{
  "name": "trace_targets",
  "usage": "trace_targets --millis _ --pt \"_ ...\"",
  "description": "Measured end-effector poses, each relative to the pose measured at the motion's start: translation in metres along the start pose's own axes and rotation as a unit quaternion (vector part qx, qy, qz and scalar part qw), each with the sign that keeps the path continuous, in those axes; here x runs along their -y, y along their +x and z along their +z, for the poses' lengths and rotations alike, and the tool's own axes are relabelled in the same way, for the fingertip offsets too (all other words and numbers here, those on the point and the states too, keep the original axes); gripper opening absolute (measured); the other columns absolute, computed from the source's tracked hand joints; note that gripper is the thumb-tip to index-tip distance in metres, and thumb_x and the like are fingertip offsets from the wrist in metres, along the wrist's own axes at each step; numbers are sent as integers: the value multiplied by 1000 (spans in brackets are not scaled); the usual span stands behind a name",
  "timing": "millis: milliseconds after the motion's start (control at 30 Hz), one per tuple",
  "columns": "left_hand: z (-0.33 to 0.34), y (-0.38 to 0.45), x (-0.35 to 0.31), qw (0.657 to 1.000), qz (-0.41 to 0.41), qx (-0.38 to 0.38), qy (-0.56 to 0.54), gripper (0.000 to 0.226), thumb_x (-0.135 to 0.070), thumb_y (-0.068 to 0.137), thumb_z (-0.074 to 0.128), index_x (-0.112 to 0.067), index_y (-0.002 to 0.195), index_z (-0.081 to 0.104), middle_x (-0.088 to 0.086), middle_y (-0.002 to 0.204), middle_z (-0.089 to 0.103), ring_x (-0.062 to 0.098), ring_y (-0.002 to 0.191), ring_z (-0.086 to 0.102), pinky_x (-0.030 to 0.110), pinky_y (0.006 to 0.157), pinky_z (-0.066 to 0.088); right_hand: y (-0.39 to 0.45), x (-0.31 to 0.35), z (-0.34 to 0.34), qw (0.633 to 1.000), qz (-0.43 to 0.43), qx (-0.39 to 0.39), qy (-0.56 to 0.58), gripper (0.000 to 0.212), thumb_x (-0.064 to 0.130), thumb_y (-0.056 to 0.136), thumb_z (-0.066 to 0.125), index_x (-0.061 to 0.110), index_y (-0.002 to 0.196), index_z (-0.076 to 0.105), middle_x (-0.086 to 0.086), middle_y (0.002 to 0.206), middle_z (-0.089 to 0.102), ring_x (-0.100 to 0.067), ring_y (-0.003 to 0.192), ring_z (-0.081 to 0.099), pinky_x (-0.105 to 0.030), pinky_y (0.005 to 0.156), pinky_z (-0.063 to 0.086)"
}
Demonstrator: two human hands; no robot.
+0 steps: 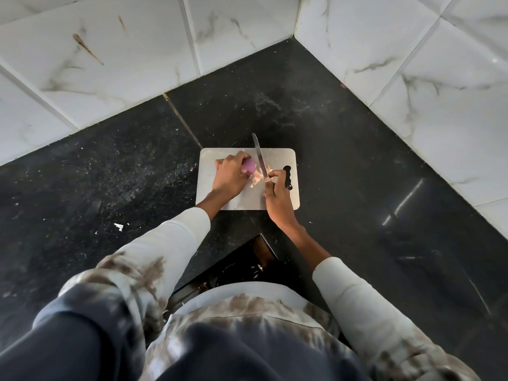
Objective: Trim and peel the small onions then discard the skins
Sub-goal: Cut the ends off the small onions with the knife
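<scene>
Nearest the viewer, two pale sleeves are seen reaching out over a dark speckled counter (82, 188) towards a light cutting board (286, 199) set near the tiled corner. On the right side of the board, a knife (260, 158) is gripped by the right hand (276, 195), whose fingers are curled round its handle; the blade is angled up and away, with its tip past the board's far edge. To the left of the blade, a small purple onion (249, 166) is held down on the board by the left hand (231, 176), whose fingers are wrapped over it so that only its right face shows. The onion sits under that hand's fingertips and just left of the blade, while a small heap of pale skins (258, 178) lies between the two hands, touching or almost touching the blade. A cut seems likeliest to go wrong here: the fingertips of the left hand lie very near the blade, and the round, peeled onion could roll or slip under pressure, bringing the edge onto a finger. The loose skins could also be scattered onto the counter if swept carelessly. Beyond the board, white marbled wall tiles (110, 50) are seen meeting in the corner.
</scene>
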State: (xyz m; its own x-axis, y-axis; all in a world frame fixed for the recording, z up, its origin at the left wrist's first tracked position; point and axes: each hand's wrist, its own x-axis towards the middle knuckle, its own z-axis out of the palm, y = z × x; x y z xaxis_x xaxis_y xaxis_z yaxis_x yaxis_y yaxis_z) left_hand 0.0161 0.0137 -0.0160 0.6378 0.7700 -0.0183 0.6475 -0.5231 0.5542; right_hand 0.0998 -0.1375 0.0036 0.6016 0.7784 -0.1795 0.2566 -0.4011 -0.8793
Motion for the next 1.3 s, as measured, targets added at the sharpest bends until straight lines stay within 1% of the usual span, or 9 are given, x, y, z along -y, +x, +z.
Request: trace_targets --millis 133,200,367,500,633,833,933,1067,1300 --pt "1 -1 4 1000 -24 6 6 50 -13 89 82 -22 133 59 4 125 72 26 117 66 43 115 36 -2 -5 1 1000 -13 -1 4 15 19 114 40 16 129 38 -20 95 62 -50 83 63 -47 60 51" --pt "0 -1 3 1000 -25 6 2 51 -14 90 81 -22 133 57 4 126 72 27 118 66 43 116 35 -2 -7 3 1000 -19 6 5 14 19 114 40 18 128 37 -15 85 61 -48 75 62 -43 56 45" --pt "5 -3 0 999 -44 7 -21 50 -15 90 82 -22 132 56 5 123 73 28 112 65 40 110 42 -1 -9 12 999 -24 26 -13 21 18 112 41 26 131 34 -4 90 66 -24 72 65 -45 59 51" --pt "3 0 -3 996 -65 15 -55 50 -14 90 84 -18 133 59 7 125 73 28 111 68 37 97 57 4 -12 16 999 -13 31 -15 24 18 112 41 29 131 33 -10 90 65 -28 73 62 -35 61 44" --pt "2 -2 -2 994 -76 8 -78 48 -11 91 83 -17 134 60 8 124 73 26 108 69 27 86 54 3 -11 18 999 -22 35 -34 34 20 112 41 22 144 28 -11 96 66 -29 73 60 -32 59 42" --pt "-2 -2 -2 995 -69 17 -72 43 -9 93 80 -15 131 61 8 118 73 25 100 70 28 82 58 2 -11 19 994 -47 21 -91 49 14 112 41 8 158 25 -22 108 67 -27 78 57 -36 68 40" --pt "2 -4 1 996 -63 15 -69 39 -10 95 76 -16 130 60 8 116 73 19 95 62 25 79 48 1 -10 18 995 -40 17 -85 46 14 112 40 10 156 29 -15 92 64 -26 72 55 -33 62 38" --pt "2 -3 3 996 -57 15 -59 31 -13 99 69 -17 127 59 8 112 72 24 97 63 34 82 55 7 -8 21 996 -50 18 -66 41 8 111 42 5 151 34 9 64 46 -14 52 45 -33 52 27" --pt "5 0 3 998 -42 26 -29 35 -14 98 67 -17 132 56 11 114 72 27 98 65 35 86 53 23 -5 28 995 -44 19 -89 38 12 112 38 12 150 33 -7 79 62 -23 57 57 -42 52 42"
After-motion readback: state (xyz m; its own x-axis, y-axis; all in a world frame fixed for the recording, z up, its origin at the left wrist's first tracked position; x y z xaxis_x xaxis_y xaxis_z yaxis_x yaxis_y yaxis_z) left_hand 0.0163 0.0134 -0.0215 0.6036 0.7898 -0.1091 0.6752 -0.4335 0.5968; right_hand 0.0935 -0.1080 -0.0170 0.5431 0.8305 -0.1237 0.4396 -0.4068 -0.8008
